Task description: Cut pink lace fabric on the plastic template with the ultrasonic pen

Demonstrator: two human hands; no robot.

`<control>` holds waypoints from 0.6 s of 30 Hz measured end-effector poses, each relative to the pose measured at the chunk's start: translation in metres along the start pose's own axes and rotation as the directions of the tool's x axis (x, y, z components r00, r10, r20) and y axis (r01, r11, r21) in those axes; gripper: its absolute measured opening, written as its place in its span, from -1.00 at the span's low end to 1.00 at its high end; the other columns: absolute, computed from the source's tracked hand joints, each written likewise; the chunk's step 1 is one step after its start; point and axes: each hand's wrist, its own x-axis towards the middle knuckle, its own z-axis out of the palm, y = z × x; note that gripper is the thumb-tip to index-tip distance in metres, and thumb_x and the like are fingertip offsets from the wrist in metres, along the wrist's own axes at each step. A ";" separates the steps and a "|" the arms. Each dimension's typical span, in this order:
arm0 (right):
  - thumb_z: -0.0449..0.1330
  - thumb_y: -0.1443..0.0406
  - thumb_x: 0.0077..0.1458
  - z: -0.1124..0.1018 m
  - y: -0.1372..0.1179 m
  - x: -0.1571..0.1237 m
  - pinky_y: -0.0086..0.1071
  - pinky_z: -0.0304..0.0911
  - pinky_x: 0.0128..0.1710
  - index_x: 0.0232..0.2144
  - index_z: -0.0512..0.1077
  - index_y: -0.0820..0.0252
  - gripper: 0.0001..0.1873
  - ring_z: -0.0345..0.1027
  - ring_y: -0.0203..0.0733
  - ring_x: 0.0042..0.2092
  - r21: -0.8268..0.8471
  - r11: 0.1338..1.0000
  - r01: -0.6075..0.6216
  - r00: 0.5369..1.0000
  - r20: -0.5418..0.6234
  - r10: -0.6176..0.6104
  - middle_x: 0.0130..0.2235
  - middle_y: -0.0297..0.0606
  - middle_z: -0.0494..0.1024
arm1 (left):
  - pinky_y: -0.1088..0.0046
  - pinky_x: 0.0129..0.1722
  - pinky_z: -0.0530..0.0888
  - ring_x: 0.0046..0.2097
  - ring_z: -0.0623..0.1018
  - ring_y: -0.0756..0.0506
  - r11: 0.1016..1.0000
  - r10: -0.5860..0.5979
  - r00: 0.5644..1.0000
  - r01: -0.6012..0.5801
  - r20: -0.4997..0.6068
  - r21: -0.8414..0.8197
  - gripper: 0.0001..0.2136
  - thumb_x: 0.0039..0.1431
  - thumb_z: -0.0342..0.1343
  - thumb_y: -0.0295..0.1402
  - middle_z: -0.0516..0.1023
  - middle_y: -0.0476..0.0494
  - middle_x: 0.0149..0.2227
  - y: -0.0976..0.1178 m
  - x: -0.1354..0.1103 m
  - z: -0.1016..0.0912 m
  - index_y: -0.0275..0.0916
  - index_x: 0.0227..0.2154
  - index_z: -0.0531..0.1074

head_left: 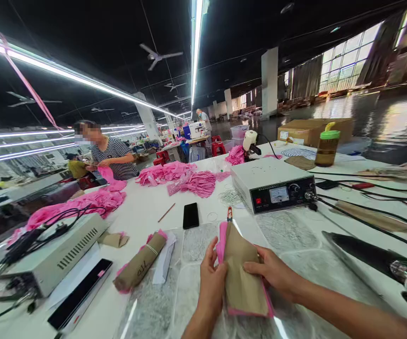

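Observation:
My left hand (pixel 211 280) and my right hand (pixel 273 272) both grip a flat bundle of pink fabric wrapped in brown paper (pixel 241 278), held just above the white table (pixel 143 209). The left hand holds its left edge, the right hand its right edge. A rolled bundle of brown paper and pink fabric (pixel 140 263) lies to the left. Small scissors (pixel 229 214) and a black phone (pixel 191 215) lie beyond the bundle.
A white control box with a meter (pixel 272 183) sits at right with black cables. Another grey box (pixel 53 256) stands at left. Pink fabric piles (pixel 189 179) cover the far table. A person in a striped shirt (pixel 113 157) works opposite. A jar (pixel 327 147) and a cardboard box (pixel 309 129) stand behind.

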 end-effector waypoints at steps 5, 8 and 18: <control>0.34 0.19 -0.20 -0.005 -0.007 0.001 -0.29 0.32 -0.19 -0.10 0.36 0.21 -0.44 0.44 -0.08 -0.23 0.006 0.999 0.054 0.995 0.086 -0.055 -0.26 -0.26 0.57 | 0.47 -0.18 0.46 -0.05 0.51 -0.16 0.998 0.058 0.997 -0.059 0.041 0.019 -0.21 -0.07 0.26 -0.29 0.48 -0.23 0.00 0.004 -0.004 0.009 -0.17 0.25 0.08; 0.32 0.18 -0.18 -0.003 -0.009 -0.001 -0.28 0.32 -0.20 -0.04 0.32 0.19 -0.40 0.43 -0.06 -0.18 0.007 0.999 0.053 0.996 0.070 -0.053 -0.19 -0.23 0.56 | 0.48 -0.31 0.46 -0.27 0.55 -0.08 0.999 0.052 0.998 -0.052 0.020 -0.015 -0.14 -0.07 0.26 -0.28 0.55 -0.13 -0.18 0.002 -0.003 0.013 -0.11 0.29 -0.02; 0.35 0.27 -0.25 -0.006 -0.002 -0.005 -0.26 0.33 -0.18 -0.17 0.39 0.24 -0.49 0.46 -0.02 -0.17 0.142 0.969 -0.204 0.971 0.158 0.181 -0.23 -0.18 0.58 | 0.42 -0.21 0.48 -0.20 0.58 -0.11 0.988 0.019 0.998 -0.028 -0.057 -0.153 -0.05 -0.14 0.28 -0.36 0.54 -0.15 -0.07 -0.005 -0.001 0.015 -0.05 0.30 -0.12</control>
